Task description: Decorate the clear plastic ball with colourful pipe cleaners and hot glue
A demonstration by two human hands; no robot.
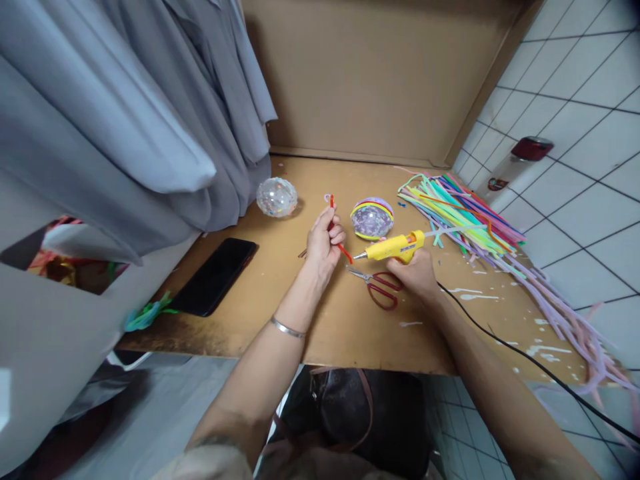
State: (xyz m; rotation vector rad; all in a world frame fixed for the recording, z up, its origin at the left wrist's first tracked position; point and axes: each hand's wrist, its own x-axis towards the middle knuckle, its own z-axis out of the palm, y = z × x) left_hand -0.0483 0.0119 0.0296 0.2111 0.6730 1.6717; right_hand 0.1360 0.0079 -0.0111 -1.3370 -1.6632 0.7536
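My left hand (325, 239) is closed around a red pipe cleaner (345, 254), whose ends stick out above and below the fist. My right hand (416, 272) grips a yellow hot glue gun (395, 247) with a pale glue stick in its back. The gun's metal nozzle points left, close to the lower end of the pipe cleaner. Below the gun lies a pair of scissors (383, 291) with dark red handles. Behind it sits a ball (373, 220) banded with purple, red and yellow strips. A clear speckled ball (277, 197) rests farther left.
Many coloured pipe cleaners (460, 213) are heaped at the right of the wooden table (280, 300). A black phone (215, 277) lies at the left, near green strands (149, 313). The gun's black cord (500, 338) crosses the right side. A grey curtain (200, 120) hangs at the left.
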